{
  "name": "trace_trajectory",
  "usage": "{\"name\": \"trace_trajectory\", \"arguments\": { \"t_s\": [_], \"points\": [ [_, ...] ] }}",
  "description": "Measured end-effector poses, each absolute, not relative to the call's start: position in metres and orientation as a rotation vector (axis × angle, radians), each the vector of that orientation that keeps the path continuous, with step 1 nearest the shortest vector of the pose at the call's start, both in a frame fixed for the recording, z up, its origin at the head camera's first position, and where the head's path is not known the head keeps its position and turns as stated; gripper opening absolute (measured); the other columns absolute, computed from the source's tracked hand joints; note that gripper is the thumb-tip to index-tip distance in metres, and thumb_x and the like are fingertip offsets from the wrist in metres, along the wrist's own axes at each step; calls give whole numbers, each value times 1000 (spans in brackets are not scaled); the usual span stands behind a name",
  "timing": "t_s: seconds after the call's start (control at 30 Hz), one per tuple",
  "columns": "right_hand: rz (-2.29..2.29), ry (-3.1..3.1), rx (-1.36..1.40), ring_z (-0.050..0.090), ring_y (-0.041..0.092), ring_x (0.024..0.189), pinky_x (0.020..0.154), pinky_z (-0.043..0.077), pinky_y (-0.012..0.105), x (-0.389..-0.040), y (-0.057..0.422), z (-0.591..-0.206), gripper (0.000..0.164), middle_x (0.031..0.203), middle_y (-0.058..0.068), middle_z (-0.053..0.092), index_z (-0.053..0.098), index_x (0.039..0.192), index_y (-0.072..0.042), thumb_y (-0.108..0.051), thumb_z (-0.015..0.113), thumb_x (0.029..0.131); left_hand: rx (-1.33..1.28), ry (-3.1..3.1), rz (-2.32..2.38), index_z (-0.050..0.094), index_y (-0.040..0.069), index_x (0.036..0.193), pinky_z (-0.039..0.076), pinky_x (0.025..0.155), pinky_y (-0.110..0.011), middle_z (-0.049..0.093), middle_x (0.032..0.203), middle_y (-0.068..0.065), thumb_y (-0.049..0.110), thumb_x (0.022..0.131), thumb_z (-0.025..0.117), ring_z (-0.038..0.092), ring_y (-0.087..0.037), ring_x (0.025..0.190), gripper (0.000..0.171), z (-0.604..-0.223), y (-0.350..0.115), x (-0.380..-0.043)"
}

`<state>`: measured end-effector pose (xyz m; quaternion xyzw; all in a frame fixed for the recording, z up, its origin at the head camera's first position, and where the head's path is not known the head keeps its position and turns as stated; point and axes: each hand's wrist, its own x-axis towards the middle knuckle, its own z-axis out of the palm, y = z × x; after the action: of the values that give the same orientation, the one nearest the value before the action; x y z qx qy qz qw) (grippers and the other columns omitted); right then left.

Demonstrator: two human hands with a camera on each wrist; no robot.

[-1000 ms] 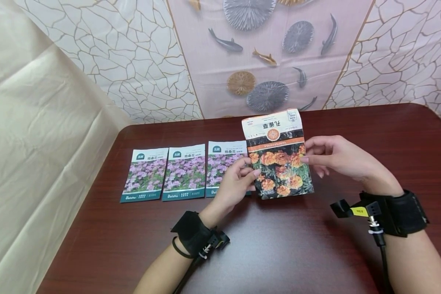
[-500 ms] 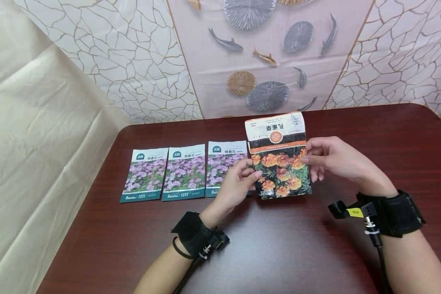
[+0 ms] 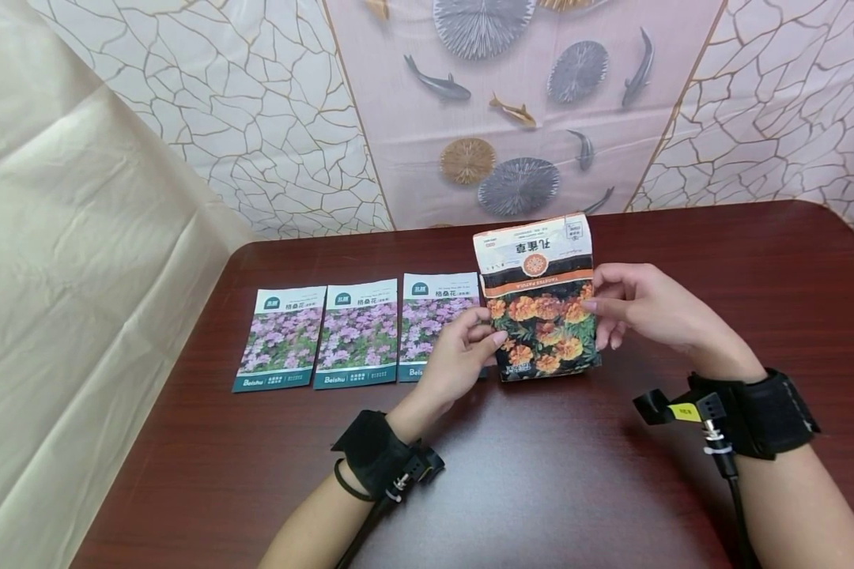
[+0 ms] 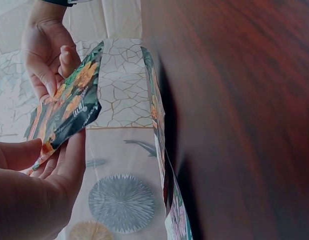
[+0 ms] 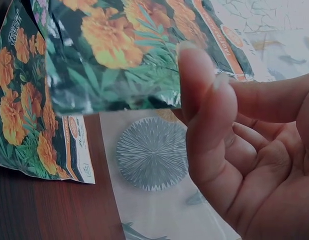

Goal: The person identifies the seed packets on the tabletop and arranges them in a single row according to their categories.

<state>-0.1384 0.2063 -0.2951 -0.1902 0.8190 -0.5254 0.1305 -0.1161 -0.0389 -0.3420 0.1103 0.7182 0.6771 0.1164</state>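
Note:
Both hands hold a marigold seed packet [image 3: 541,316] up off the table, its lettering upside down in the head view. My left hand [image 3: 457,352] pinches its left edge between thumb and fingers. On the opposite edge, the thumb and forefinger of my right hand [image 3: 644,304] grip it, as the right wrist view shows closely. Below the raised packet, a second marigold seed packet [image 5: 22,115] lies on the table, mostly hidden from the head view. Close behind my left hand is a purple-flower seed packet [image 3: 427,316], partly covered by the fingers.
Two more purple-flower seed packets, a middle one [image 3: 357,336] and a leftmost one [image 3: 281,340], lie in the same row. The dark red-brown table [image 3: 541,474] ends at a patterned cloth [image 3: 519,118] behind. Cables run from both wrist cameras.
The marigold seed packet has shifted slightly to the right and its tilt has changed a little. My right hand has drifted slightly left with it; the left hand has barely moved.

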Motion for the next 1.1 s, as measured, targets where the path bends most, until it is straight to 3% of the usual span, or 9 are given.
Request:
{"name": "trace_trajectory", "arguments": {
  "t_s": [0.4,0.63,0.77,0.87,1.1],
  "points": [
    [-1608,2459,-559,61,25,55,48,50,32,-144,219,-295,6,67,16,62,46,90,4,1,48,93,336,2006,2097,53,-4,115,51,81,-34,62,103,-21,1,91,53,62,-28,91,25,-343,-37,-117],
    [-1642,2539,-376,60,25,54,48,50,34,-150,232,-300,10,65,15,61,46,93,6,-5,48,95,398,1992,2088,49,-8,118,48,86,-40,62,104,-23,0,92,50,59,-37,97,27,-343,-38,-117],
    [-1625,2553,-259,60,24,54,49,50,33,-154,242,-305,14,63,15,60,46,94,5,-9,48,95,394,2023,2044,50,-7,117,49,85,-36,62,105,-23,1,92,51,58,-38,99,27,-342,-38,-116],
    [-1618,2543,-196,59,22,54,50,50,33,-157,250,-309,14,64,12,60,46,95,5,-10,48,95,418,2117,1950,53,-3,116,50,83,-31,63,104,-20,6,91,54,59,-35,97,26,-342,-37,-116],
    [-1578,2480,-86,57,21,56,52,48,34,-160,272,-318,19,70,7,56,46,100,6,-14,47,96,640,2442,1499,57,4,115,46,81,-21,63,104,-4,17,92,56,59,-13,92,26,-344,-35,-110]
  ]
}}
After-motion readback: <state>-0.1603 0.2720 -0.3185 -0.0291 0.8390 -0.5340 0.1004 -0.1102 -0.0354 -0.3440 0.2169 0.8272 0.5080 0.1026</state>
